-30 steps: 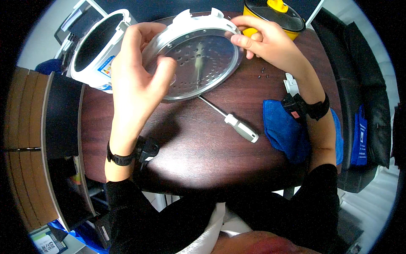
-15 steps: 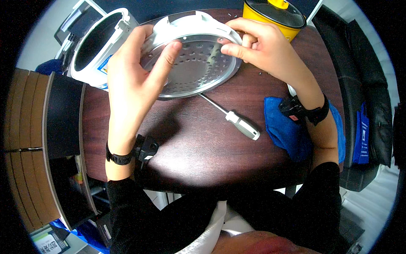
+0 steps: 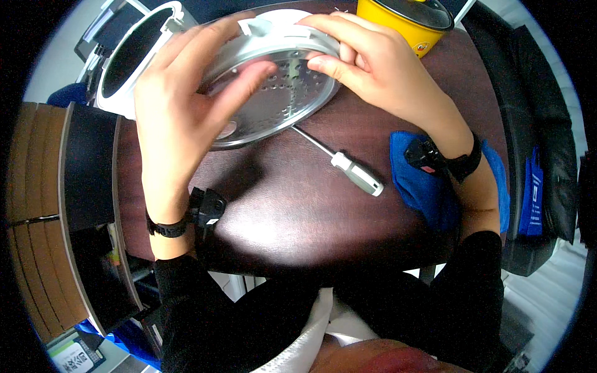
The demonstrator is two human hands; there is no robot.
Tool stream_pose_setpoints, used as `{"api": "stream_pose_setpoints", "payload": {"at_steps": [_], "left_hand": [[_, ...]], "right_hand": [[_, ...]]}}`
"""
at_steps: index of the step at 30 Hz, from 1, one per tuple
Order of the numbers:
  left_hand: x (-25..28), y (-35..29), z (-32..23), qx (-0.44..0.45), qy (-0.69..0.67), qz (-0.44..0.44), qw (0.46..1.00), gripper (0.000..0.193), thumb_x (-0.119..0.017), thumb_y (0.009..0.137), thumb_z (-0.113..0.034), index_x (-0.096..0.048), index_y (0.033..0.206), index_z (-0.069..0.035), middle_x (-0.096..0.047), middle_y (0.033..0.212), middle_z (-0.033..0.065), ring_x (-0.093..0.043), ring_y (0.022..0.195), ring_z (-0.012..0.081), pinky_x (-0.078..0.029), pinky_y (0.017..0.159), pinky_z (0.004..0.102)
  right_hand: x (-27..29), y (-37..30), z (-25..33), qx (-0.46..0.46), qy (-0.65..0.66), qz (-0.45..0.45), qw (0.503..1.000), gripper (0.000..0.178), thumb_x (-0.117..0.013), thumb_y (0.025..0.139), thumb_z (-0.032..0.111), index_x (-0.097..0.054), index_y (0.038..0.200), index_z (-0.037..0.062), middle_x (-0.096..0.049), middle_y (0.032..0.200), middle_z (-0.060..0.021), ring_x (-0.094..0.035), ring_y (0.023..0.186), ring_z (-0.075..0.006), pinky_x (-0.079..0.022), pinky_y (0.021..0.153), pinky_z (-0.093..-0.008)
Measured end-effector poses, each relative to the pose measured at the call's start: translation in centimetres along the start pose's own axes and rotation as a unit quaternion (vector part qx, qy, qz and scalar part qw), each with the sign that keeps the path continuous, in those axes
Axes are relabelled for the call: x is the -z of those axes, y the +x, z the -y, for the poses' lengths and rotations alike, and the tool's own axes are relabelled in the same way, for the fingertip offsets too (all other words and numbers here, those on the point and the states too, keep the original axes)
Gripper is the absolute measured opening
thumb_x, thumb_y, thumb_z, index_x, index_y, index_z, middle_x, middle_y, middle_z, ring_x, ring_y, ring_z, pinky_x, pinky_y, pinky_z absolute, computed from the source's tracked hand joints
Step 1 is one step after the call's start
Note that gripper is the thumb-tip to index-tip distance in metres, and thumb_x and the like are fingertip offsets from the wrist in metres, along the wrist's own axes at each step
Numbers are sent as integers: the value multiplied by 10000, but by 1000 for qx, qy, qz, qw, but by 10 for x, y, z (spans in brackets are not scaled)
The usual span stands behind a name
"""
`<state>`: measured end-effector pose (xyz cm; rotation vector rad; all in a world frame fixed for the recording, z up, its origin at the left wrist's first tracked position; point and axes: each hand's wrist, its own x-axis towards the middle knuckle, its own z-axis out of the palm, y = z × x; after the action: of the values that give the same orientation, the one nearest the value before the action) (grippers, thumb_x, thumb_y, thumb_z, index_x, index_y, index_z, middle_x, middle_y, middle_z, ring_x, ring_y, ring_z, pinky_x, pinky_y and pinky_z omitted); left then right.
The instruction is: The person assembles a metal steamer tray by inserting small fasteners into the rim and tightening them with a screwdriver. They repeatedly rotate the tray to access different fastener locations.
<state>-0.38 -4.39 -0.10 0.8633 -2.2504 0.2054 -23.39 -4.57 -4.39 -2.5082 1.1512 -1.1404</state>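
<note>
A round appliance lid (image 3: 277, 93) stands tilted over the far part of the table, its dimpled metal plate facing me inside a white plastic rim with tabs. My left hand (image 3: 180, 87), slightly blurred, has its fingers over the lid's left rim and its thumb across the plate. At the right side, my right hand (image 3: 367, 62) pinches the rim between thumb and fingers. Below the lid lies a screwdriver (image 3: 357, 174) with a grey handle, its shaft tip hidden under the lid's lower edge.
Behind my left hand a white appliance body (image 3: 118, 99) with a dark round opening leans on the table. A yellow pot with a black lid (image 3: 416, 31) sits at the far right. A blue cloth (image 3: 410, 180) lies under my right forearm. Shelves (image 3: 93, 168) flank the table's left.
Both hands and the lid have shifted left. My left fingers have moved along the rim, and my right fingers now reach farther over its top.
</note>
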Motion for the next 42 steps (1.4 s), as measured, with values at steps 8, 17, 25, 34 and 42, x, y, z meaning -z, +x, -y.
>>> {"api": "stream_pose_setpoints", "payload": {"at_steps": [8, 17, 25, 34, 42], "left_hand": [[-1, -9, 3, 166, -131, -14, 977, 372, -795, 747, -117, -636, 1030, 66, -669, 919, 83, -607, 825, 115, -472, 748, 220], [-18, -13, 31, 226, -253, -60, 939, 345, -749, 796, -74, -603, 1085, 45, -643, 916, 49, -590, 840, 94, -452, 750, 198], [-18, -7, 20, 217, -256, 41, 941, 420, -719, 828, -123, -566, 1208, -30, -621, 863, 21, -564, 813, 61, -431, 685, 184], [-24, -8, 3, 157, -245, -17, 957, 407, -699, 834, -150, -570, 1208, -55, -635, 872, 41, -605, 700, 142, -468, 605, 275], [-17, -11, 2, 158, -201, 1, 967, 357, -678, 832, -159, -607, 1144, -1, -676, 918, 100, -636, 679, 131, -535, 578, 223]], "right_hand": [[10, 8, -26, -114, 77, 78, 987, 315, -665, 852, 228, -612, 1057, -5, -615, 858, -94, -558, 715, -153, -457, 654, -266], [23, 8, -13, -97, 49, -59, 992, 230, -677, 845, 179, -632, 1011, 27, -548, 745, 3, -435, 603, -62, -385, 548, -213], [20, 9, -16, -54, -37, -58, 996, 247, -693, 825, 171, -632, 1012, 21, -561, 755, -25, -446, 594, -104, -399, 568, -234], [18, 7, -20, -6, -25, -69, 997, 240, -696, 829, 165, -651, 1011, 16, -569, 731, -8, -434, 556, -72, -392, 521, -212], [28, 11, -18, -32, -49, -50, 997, 226, -670, 846, 139, -635, 1026, 7, -580, 755, -22, -475, 608, -84, -412, 567, -210]]}}
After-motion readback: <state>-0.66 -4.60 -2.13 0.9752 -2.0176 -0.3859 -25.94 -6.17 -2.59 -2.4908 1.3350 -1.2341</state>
